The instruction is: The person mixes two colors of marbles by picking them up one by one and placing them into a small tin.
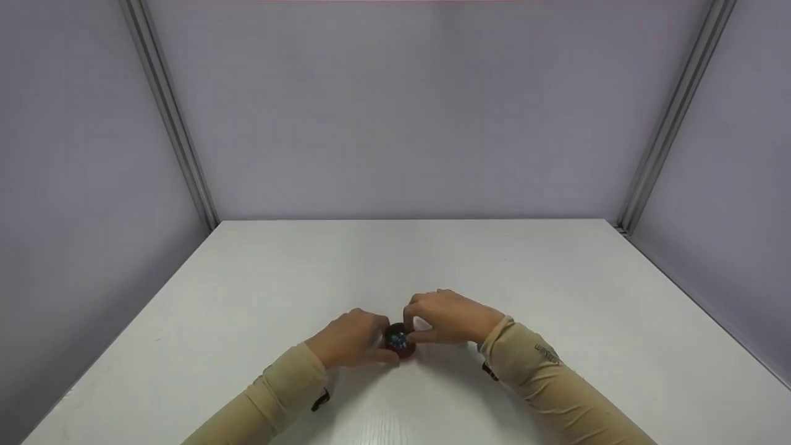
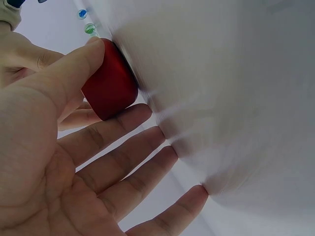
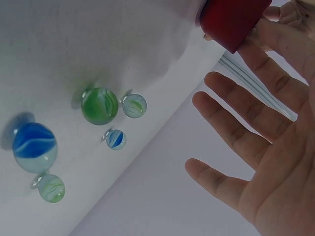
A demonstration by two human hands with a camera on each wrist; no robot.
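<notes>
Pinching, on the left, with the left hand: pressing its thumb against the near wall of a small dark red round cup, laying the forefinger along the opposite side and resting the other fingertips straight on the white surface. Standing in the middle, between both hands and near the front edge: that cup, touching the surface, though without showing whether mouth up or mouth down. Closing in from the right with the right hand: apparently nipping the cup's far side between thumb and forefinger, a light grip, while spreading the remaining three fingers loose and holding nothing with them. Lying loose on the surface just beside the cup, from left to right in the right wrist view: a large blue-and-white glass marble, a small pale green glass marble, a large green glass marble, a small blue-streaked glass marble and a small green-streaked clear marble, all apart from both hands. Judging from that: five marbles sitting outside the cup, none being touched, so handling the cup itself rather than the marbles; not possible to tell whether anything is inside the cup. Wearing beige sleeves down to both wrists.
</notes>
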